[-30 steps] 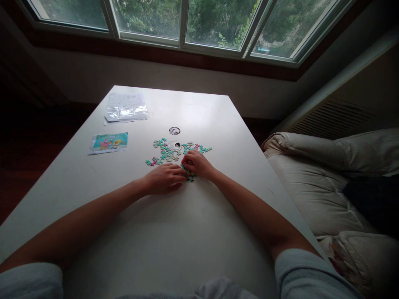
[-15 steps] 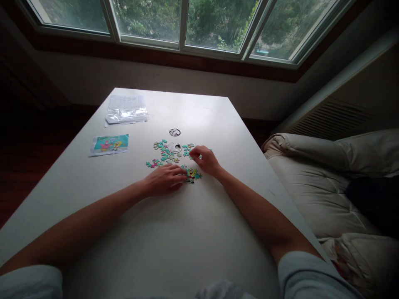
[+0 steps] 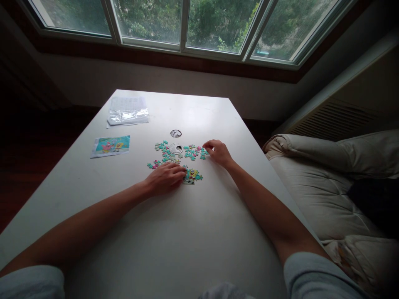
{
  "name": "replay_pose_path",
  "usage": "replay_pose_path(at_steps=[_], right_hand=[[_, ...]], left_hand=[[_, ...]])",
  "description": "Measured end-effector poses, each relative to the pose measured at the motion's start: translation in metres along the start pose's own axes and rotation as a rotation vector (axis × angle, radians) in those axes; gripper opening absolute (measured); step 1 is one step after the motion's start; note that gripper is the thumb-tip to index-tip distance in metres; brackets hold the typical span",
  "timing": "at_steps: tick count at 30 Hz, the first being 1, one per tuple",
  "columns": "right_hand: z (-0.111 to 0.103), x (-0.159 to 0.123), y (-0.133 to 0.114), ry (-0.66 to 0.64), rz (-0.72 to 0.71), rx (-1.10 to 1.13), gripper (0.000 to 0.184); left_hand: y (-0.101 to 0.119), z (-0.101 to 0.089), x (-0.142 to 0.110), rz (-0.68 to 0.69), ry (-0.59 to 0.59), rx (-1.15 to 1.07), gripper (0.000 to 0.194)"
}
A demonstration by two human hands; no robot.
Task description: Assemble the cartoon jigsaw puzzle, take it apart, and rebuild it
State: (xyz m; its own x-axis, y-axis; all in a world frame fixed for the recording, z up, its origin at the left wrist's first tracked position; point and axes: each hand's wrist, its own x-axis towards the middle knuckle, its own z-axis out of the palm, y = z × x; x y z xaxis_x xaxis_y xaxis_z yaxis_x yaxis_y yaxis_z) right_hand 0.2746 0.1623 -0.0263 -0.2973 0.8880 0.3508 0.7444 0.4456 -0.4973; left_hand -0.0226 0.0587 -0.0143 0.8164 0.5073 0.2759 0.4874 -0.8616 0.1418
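Observation:
The partly joined jigsaw puzzle with a yellow cartoon figure lies on the white table. My left hand rests palm down at its left edge, fingers stretched out and fingertips touching it. Loose jigsaw pieces, mostly turquoise with some pink, spread beyond the joined part. At the right end of these pieces is my right hand, with its fingers bent and thumb and fingertips drawn together in a pinch. Whether a piece is between those fingertips is too small to see.
A round silver-rimmed disc lies among the pieces, and a dark-rimmed round one lies behind. On the left are a cartoon picture sheet and a clear plastic bag with papers. A padded sofa stands beside the white table.
My right hand has moved right, away from the joined puzzle, uncovering loose pieces. My left hand stays almost in place by the joined part.

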Motion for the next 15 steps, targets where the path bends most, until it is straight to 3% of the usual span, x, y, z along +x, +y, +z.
replay_pose_path(at_steps=[8,15], right_hand=[[0.009,0.006,0.001,-0.032,-0.017,-0.015,0.019],[0.021,0.005,-0.016,-0.065,-0.071,-0.001,0.017]], left_hand=[[0.002,-0.003,0.001,0.002,-0.013,0.058,0.026],[0.015,-0.014,0.005,0.033,-0.075,0.159,0.022]])
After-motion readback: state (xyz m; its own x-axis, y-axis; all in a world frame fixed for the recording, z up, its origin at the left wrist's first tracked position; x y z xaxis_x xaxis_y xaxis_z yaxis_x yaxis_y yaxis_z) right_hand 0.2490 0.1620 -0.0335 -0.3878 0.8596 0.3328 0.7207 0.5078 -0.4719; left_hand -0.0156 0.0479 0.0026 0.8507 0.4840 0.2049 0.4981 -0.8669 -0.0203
